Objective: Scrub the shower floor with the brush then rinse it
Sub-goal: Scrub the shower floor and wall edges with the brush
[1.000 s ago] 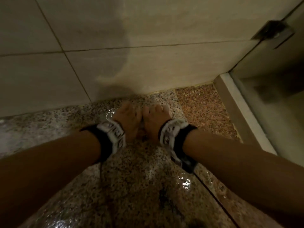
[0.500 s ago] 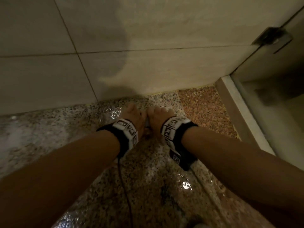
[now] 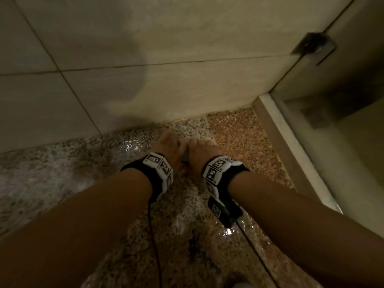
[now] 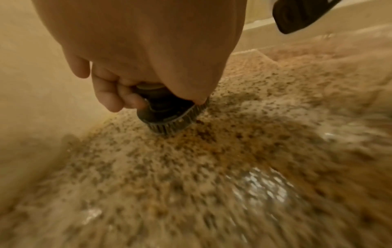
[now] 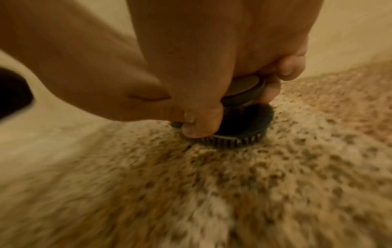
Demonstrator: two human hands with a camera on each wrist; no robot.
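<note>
Brush (image 4: 167, 115): round, dark, with a knob on top and short bristles pressed flat on the wet speckled shower floor (image 3: 187, 246), close to the tiled wall (image 3: 187, 84). Left hand (image 3: 167, 146) and right hand (image 3: 202, 151) lie side by side, both grips curled around the knob. Wristbands (image 3: 160, 167) carry black-and-white square codes; no readable writing.
</note>
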